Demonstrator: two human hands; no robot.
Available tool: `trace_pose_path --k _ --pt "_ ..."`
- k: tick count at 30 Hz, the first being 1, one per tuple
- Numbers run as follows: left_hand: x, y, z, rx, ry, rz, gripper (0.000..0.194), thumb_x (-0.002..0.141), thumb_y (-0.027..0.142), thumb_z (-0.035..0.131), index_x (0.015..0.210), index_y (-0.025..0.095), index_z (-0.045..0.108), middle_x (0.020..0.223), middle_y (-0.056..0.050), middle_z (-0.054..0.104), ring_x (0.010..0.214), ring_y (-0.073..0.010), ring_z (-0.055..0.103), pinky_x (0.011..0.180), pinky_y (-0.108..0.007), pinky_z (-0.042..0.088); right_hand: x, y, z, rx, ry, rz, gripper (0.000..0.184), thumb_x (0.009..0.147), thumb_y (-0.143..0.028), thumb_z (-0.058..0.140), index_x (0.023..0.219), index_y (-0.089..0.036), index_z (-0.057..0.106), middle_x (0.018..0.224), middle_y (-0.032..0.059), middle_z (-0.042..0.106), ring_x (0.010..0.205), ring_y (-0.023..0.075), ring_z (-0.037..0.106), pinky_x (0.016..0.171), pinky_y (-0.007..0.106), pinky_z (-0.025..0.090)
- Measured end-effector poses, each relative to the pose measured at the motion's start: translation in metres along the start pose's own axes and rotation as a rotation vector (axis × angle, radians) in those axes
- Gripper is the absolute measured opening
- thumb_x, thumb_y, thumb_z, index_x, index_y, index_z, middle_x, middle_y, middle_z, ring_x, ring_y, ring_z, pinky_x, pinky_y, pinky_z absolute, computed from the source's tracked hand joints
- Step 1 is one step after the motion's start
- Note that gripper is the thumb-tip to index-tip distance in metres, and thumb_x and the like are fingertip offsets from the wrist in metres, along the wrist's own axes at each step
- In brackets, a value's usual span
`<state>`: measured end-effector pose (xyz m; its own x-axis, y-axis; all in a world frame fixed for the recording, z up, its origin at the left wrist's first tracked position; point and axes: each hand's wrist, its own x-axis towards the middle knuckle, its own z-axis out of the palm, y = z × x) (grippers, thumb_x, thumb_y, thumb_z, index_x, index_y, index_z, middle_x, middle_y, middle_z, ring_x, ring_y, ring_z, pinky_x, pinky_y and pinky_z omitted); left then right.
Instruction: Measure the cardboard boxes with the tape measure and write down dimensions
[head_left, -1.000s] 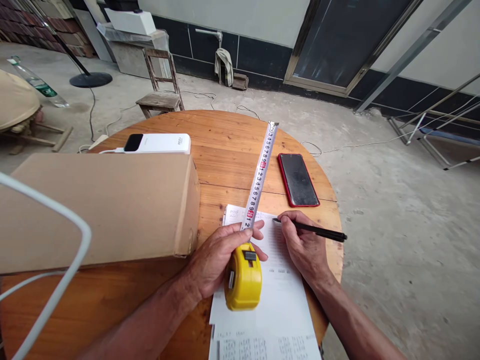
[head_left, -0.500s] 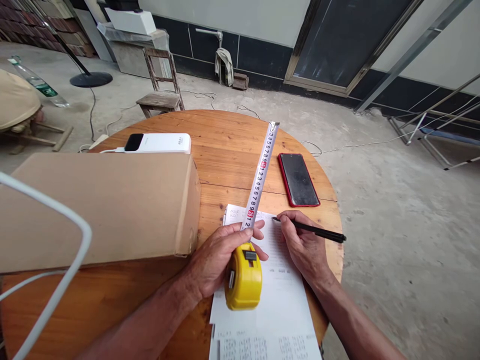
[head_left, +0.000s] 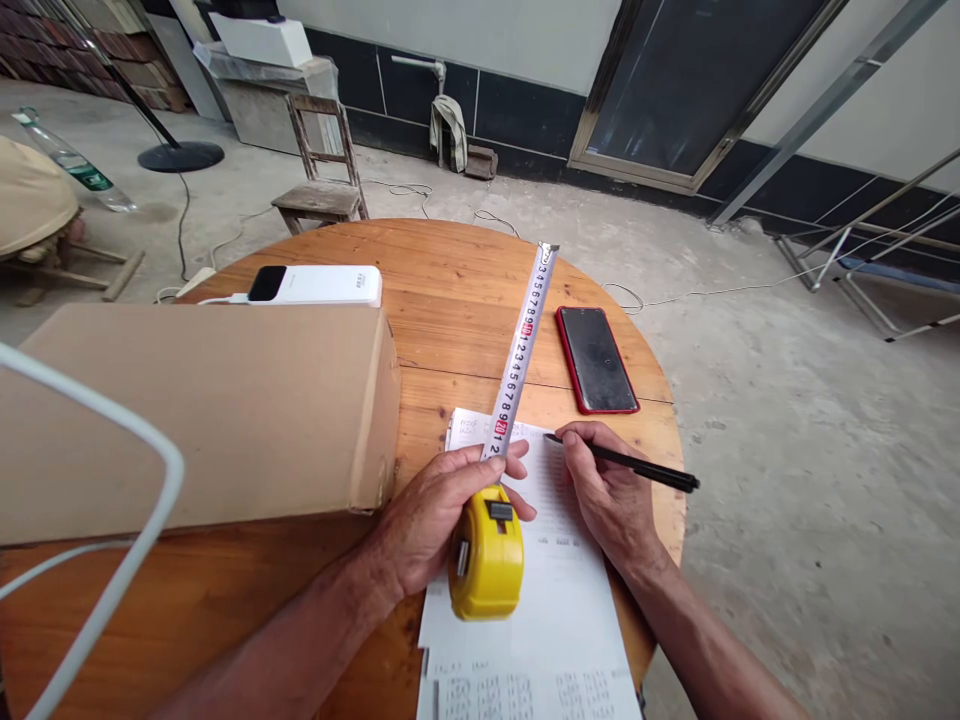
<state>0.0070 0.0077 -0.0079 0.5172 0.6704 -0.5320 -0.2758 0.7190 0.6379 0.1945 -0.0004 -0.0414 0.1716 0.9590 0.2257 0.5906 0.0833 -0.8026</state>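
Observation:
My left hand [head_left: 431, 520] grips a yellow tape measure [head_left: 487, 552] over printed paper sheets [head_left: 544, 610]. Its white blade [head_left: 521, 350] is pulled out and points away across the round wooden table [head_left: 450, 290], with my fingers pinching the blade where it leaves the case. My right hand [head_left: 611, 495] holds a black pen [head_left: 622, 462] in a writing grip, its tip touching the top sheet just right of the blade. A long cardboard box [head_left: 195, 415] lies on the table to the left of my left hand.
A red-cased phone [head_left: 596, 360] lies face up beyond my right hand. A white power bank [head_left: 315, 286] with a cable sits behind the box. A white cable [head_left: 112, 480] loops close to the camera at left. A wooden chair [head_left: 322, 165] stands on the concrete floor past the table.
The pen's back end has tipped slightly lower and to the right; both hands and the tape measure stay where they were.

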Motion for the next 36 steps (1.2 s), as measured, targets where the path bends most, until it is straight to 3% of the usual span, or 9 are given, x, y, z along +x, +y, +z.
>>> trace_pose_path --k 36 --pt "0.0000 0.0009 -0.0001 0.003 -0.003 0.002 0.016 0.084 0.030 0.055 0.081 0.015 0.060 0.096 -0.013 0.071 0.057 -0.0104 0.060 0.051 -0.019 0.041 0.0029 -0.0043 0.0000 -0.022 -0.029 -0.063 0.015 0.087 -0.026 0.050 0.082 -0.019 0.062 0.067 0.0001 0.059 0.056 0.0126 0.051 0.050 0.024 0.039"
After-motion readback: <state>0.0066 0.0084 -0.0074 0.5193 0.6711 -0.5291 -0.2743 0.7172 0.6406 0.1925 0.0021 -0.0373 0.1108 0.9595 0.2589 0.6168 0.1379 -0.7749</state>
